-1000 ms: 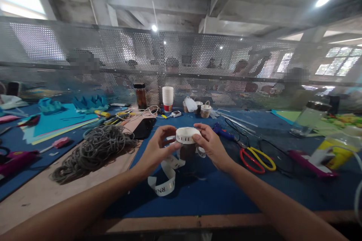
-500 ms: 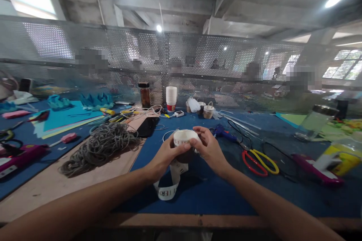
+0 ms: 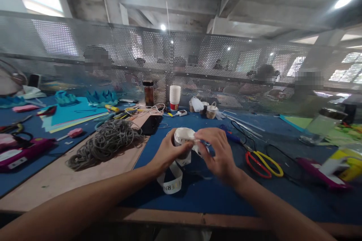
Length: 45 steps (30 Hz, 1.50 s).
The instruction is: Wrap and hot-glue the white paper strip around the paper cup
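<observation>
1. Perforated metal screen [image 3: 158, 52]: runs across, well beyond both hands.
2. Blue work surface [image 3: 234, 199]: stretches beneath both hands and out to either side.
3. Tangle of gray cord [image 3: 104, 141]: lies left of the left hand, apart from it, on a pinkish board [image 3: 93, 184].
4. Lidded clear jar [image 3: 322, 127]: sits far to the right of the right hand.
5. Left hand [image 3: 165, 152]: curls around the small cup [image 3: 185, 132] from its left side, gripping it, thumb reaching across the near face.
6. Right hand [image 3: 219, 150]: bends in at the cup's right side, fingertips at the rim beside the left thumb's tip; cannot tell whether pinching the lettered white strip [image 3: 172, 187] or only touching.
7. Blue glue gun [image 3: 234, 136]: lies just beyond the right hand, partly hidden by it.
8. Scissors [image 3: 255, 153]: lie right of the right hand, red and yellow handles spread.
9. Stack of paper cups [image 3: 175, 95]: stands upright straight beyond the hands.
10. Small cup: sits upright between both hands, pale inside facing up.
11. Lettered white strip: wraps the cup's upper part between the hands, with a loose length looping below the left hand.
</observation>
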Motion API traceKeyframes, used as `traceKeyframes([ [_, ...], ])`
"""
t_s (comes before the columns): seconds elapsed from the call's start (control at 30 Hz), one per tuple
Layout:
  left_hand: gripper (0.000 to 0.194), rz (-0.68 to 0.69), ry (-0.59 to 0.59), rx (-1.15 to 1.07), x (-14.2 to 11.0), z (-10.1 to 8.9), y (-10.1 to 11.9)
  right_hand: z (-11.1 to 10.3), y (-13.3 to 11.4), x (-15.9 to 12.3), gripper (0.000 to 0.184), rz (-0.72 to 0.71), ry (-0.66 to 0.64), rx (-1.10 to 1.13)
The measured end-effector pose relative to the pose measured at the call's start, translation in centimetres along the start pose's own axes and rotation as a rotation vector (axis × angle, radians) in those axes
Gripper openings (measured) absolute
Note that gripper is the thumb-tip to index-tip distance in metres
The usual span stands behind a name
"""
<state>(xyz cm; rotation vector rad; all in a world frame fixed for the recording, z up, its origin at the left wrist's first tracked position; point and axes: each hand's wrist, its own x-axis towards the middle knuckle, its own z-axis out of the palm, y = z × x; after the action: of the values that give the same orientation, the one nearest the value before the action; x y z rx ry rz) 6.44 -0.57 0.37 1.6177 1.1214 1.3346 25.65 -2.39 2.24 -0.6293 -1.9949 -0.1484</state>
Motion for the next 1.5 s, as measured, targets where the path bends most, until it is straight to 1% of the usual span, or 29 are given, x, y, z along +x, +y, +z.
traceKeyframes([
  [0.07,0.039,0.004,-0.005,0.011,0.0,0.1,0.1,0.1,-0.7,-0.1,0.039,-0.097,-0.095,-0.009],
  [0.13,0.036,0.024,-0.013,0.006,-0.1,0.2,0.3,0.4,-1.1,-0.2,0.042,-0.122,-0.14,-0.023],
  [0.23,0.036,0.056,-0.019,0.001,-0.2,0.3,0.4,0.7,-1.3,-0.3,0.042,-0.103,-0.125,-0.036],
  [0.33,0.037,0.074,-0.025,0.005,-0.3,0.3,0.3,0.9,-1.5,-0.2,0.037,-0.062,-0.105,-0.019],
  [0.4,0.041,0.087,-0.023,0.016,-0.4,0.3,0.2,0.9,-1.6,-0.1,0.029,0.022,-0.088,0.017],
  [0.5,0.048,0.091,-0.025,0.052,-0.7,0.3,0.2,0.9,-1.5,0.1,0.016,0.265,-0.075,0.16],
  [0.57,0.051,0.102,-0.042,0.069,-0.9,0.3,0.4,1.0,-1.3,0.2,0.013,0.421,-0.119,0.284],
  [0.63,0.051,0.126,-0.06,0.077,-1.0,0.4,0.5,0.9,-1.1,0.2,0.014,0.483,-0.171,0.349],
  [0.7,0.051,0.142,-0.063,0.081,-1.1,0.4,0.5,0.7,-1.1,0.3,0.013,0.437,-0.163,0.307],
  [0.77,0.053,0.14,-0.054,0.09,-1.0,0.4,0.4,0.4,-1.4,0.3,0.015,0.317,-0.099,0.192],
  [0.87,0.052,0.129,-0.03,0.109,-0.7,0.2,0.1,0.2,-1.9,0.3,0.024,0.128,-0.014,0.045],
  [0.97,0.049,0.124,-0.022,0.12,-0.5,0.2,-0.2,0.4,-2.2,0.1,0.029,0.016,-0.022,0.001],
  [1.03,0.049,0.127,-0.027,0.116,-0.5,0.2,-0.3,0.6,-2.2,0.0,0.03,-0.014,-0.054,-0.014],
  [1.1,0.048,0.126,-0.028,0.111,-0.5,0.3,-0.3,0.8,-2.1,-0.1,0.03,-0.009,-0.082,-0.013],
  [1.17,0.046,0.128,-0.02,0.118,-0.6,0.3,-0.2,0.9,-2.1,-0.1,0.027,0.044,-0.091,0.027],
  [1.3,0.048,0.124,-0.028,0.152,-0.7,0.4,0.1,0.9,-1.8,0.2,0.018,0.286,-0.114,0.225],
  [1.37,0.05,0.117,-0.044,0.161,-0.8,0.4,0.2,0.9,-1.6,0.3,0.017,0.367,-0.151,0.299],
  [1.43,0.05,0.119,-0.051,0.16,-0.9,0.5,0.2,0.8,-1.5,0.3,0.016,0.368,-0.149,0.294],
  [1.5,0.049,0.124,-0.053,0.152,-0.9,0.5,0.1,0.7,-1.6,0.3,0.016,0.307,-0.105,0.228],
])
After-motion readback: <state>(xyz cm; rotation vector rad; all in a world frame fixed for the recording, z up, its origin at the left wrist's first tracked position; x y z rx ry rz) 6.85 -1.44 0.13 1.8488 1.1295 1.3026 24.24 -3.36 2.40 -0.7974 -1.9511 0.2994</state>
